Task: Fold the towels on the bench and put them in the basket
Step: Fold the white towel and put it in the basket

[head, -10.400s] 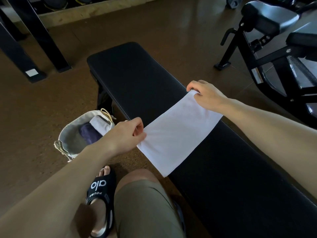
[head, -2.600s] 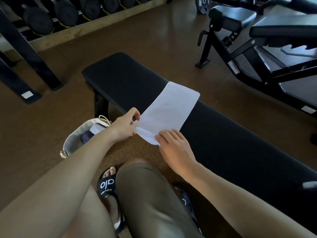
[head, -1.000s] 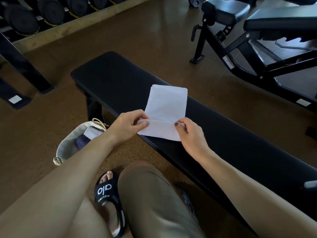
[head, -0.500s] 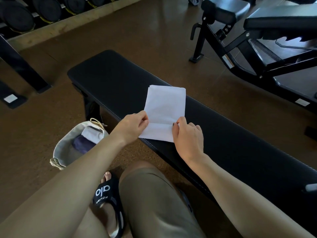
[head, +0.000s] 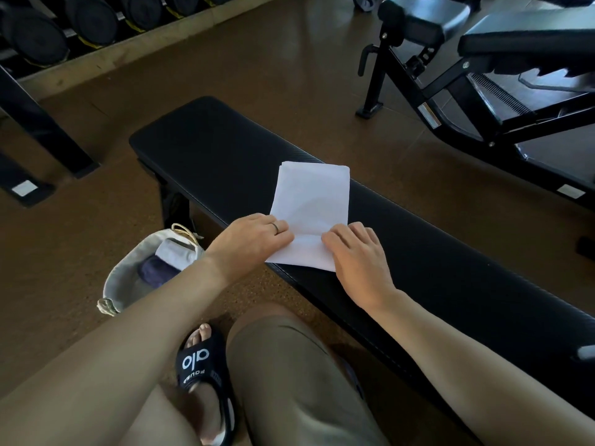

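Observation:
A white towel (head: 310, 201) lies folded into a narrow strip across the black bench (head: 206, 146). Its near end is turned over into a short flap. My left hand (head: 252, 243) lies palm down on the flap's left side, fingers flat on the cloth. My right hand (head: 355, 252) presses the flap's right side with its fingertips. On the floor left of the bench stands the pale fabric basket (head: 124, 278), holding a folded white towel (head: 175, 254) and a dark purple towel (head: 154, 272).
A black adjustable gym bench (head: 476, 69) stands on the floor at the right rear. A dumbbell rack (head: 80, 20) runs along the back left, with its black legs on the floor. My knee and sandalled foot (head: 201, 365) are close to the bench's near edge.
The near end of the towel has been folded over onto itself. Both hands went from pinching the raised edge to lying flat on the flap.

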Motion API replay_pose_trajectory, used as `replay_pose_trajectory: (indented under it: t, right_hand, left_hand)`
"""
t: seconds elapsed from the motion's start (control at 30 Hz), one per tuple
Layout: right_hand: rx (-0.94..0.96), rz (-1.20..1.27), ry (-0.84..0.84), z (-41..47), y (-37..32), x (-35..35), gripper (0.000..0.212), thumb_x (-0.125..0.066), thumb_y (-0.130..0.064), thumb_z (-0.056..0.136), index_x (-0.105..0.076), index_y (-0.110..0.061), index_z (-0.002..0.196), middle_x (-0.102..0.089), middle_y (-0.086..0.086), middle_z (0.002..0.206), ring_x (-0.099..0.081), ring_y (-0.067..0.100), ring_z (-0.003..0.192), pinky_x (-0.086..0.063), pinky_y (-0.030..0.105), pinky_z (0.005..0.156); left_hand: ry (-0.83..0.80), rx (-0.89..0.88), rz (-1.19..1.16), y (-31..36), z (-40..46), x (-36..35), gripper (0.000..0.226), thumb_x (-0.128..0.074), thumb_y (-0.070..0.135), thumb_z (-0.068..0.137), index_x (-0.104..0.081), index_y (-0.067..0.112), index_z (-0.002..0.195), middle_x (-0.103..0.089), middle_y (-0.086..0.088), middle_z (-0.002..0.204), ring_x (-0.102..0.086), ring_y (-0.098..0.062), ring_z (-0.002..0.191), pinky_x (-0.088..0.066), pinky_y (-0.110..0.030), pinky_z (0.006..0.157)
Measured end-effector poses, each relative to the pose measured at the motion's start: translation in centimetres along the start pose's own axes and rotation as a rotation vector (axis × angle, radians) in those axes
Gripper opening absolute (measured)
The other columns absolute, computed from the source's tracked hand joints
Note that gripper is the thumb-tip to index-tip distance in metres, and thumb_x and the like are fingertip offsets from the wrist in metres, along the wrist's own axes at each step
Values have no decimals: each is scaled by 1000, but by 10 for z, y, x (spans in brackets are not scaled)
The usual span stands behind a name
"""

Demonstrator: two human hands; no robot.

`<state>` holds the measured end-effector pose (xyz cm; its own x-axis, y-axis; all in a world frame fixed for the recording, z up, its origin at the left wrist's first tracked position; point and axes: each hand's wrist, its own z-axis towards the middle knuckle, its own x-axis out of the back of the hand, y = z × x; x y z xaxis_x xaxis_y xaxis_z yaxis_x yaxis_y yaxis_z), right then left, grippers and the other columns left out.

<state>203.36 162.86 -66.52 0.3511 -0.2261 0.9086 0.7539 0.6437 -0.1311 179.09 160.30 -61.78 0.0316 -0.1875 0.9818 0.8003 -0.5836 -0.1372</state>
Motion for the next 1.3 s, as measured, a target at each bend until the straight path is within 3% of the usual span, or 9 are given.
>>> replay_pose_trajectory:
  t: [0.13, 0.27, 0.43, 0.63, 0.77, 0.83, 0.97, 1.13, 1.3]
  right_hand:
    - [59, -2, -44, -9, 11, 5, 32, -71, -7, 83, -71, -13, 115, -69, 1, 116, -61, 25, 108, -43, 38, 101]
    - [95, 50, -89, -16, 14, 18, 39, -51, -29, 93, -69, -15, 125, -66, 1, 129, -57, 20, 120, -38, 36, 111]
    - [121, 59, -154, -13, 19, 19, 46, -58, -45, 93, -62, -16, 129, -62, -1, 133, -54, 19, 123, -35, 34, 114]
    - [44, 194, -123, -3, 27, 22, 39, -56, -38, 97, -62, -16, 129, -68, 0, 123, -60, 18, 115, -35, 32, 111]
    - [-120, 329, -96, 11, 30, 25, 37, -47, -37, 102, -62, -15, 128, -71, 0, 115, -63, 16, 108, -36, 33, 110]
    - [-211, 403, -85, 19, 32, 23, 33, -48, -35, 104, -61, -15, 127, -71, -1, 107, -64, 13, 99, -41, 33, 106]
    - [-379, 501, -109, 38, 34, 17, 25, -49, -36, 107, -61, -19, 120, -65, -8, 85, -62, 9, 69, -53, 31, 67]
    - [-538, 486, -183, 64, 31, 7, 29, -41, -42, 108, -57, -20, 99, -61, -5, 80, -60, 15, 72, -53, 39, 67]
    - [-543, 354, -251, 74, 31, 0, 35, -37, -42, 109, -54, -17, 92, -59, -4, 81, -60, 16, 74, -53, 43, 70]
  left_hand:
    - [-46, 23, -89, -7, -16, 1, 37, -58, 5, 89, -66, 8, 125, -69, -9, 123, -67, -28, 107, -57, -38, 90]
    - [-144, 64, -100, -5, -26, 0, 57, -51, 34, 93, -55, 6, 141, -59, -11, 141, -58, -26, 127, -47, -36, 108]
    - [-132, 35, -88, -5, -19, -1, 58, -76, 18, 78, -60, 5, 132, -64, -13, 131, -64, -29, 116, -55, -38, 95]
    - [-38, 132, -294, -13, -20, 2, 40, -56, 19, 88, -56, 18, 128, -65, 1, 113, -65, -19, 90, -57, -38, 70]
    - [24, 357, -546, -10, -12, 2, 34, -51, 27, 96, -53, 27, 130, -61, 12, 104, -60, -8, 85, -51, -31, 74]
    - [86, 492, -698, -8, -3, 3, 29, -54, 24, 100, -53, 27, 128, -57, 15, 99, -57, -6, 90, -46, -24, 75]
    - [131, 657, -841, -7, 14, -1, 18, -48, 25, 105, -53, 26, 123, -57, 9, 102, -55, -7, 93, -42, -14, 69]
    - [125, 765, -821, -9, 27, -9, 20, -41, 28, 108, -55, 19, 120, -57, 4, 107, -53, -4, 91, -38, -3, 67]
    - [49, 809, -791, -15, 33, -16, 23, -43, 32, 107, -59, 17, 115, -58, 2, 107, -53, -9, 92, -37, -16, 66]
